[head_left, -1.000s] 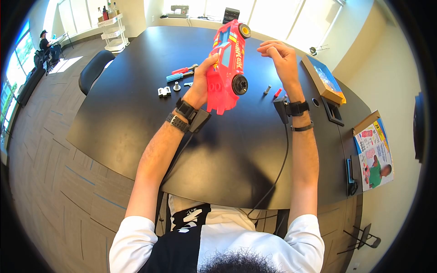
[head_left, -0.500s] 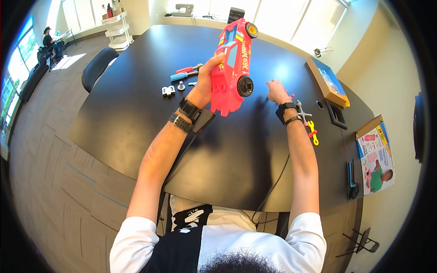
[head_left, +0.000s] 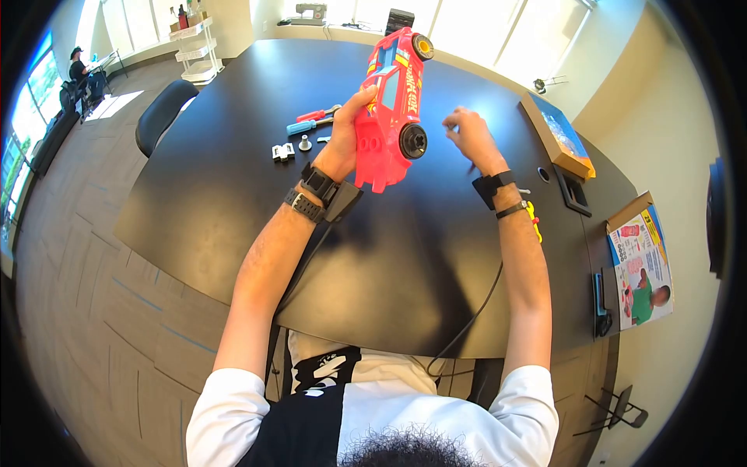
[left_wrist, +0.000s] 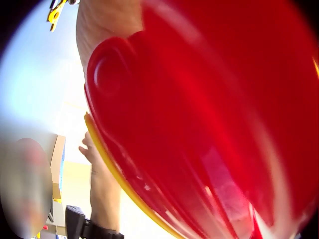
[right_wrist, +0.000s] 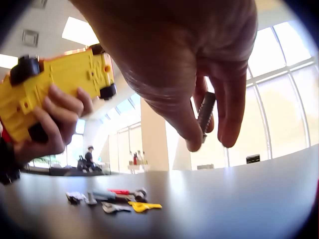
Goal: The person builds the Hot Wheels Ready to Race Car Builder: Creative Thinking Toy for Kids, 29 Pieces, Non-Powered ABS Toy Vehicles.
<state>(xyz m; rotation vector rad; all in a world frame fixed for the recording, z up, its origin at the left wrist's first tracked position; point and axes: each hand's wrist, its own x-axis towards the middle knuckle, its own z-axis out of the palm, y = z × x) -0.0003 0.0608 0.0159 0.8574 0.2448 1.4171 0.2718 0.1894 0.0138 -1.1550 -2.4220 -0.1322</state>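
Observation:
My left hand [head_left: 342, 144] grips a red toy car [head_left: 393, 101] and holds it up above the table, nose pointing away. Its yellow underside with black wheels shows in the right wrist view, where several fingers of the left hand [right_wrist: 62, 112] wrap the chassis. The red body fills most of the left wrist view. To the right of the car, my right hand [head_left: 472, 138] is raised over the table. It pinches a small dark grey cylindrical piece [right_wrist: 206, 110] between thumb and fingers; the head view does not show this piece clearly.
Left of the car lie a red screwdriver [head_left: 313, 115], a blue screwdriver [head_left: 303, 127], a silver peg [head_left: 305, 143] and a white block [head_left: 282, 152]. A yellow wrench [head_left: 533, 220] lies partly behind my right forearm. An open tray box [head_left: 582, 166] and a printed box [head_left: 642, 265] stand right.
My right hand reached down to the table where the small grey piece stood, and has lifted with it, back up beside the car. My left hand keeps its hold on the car.

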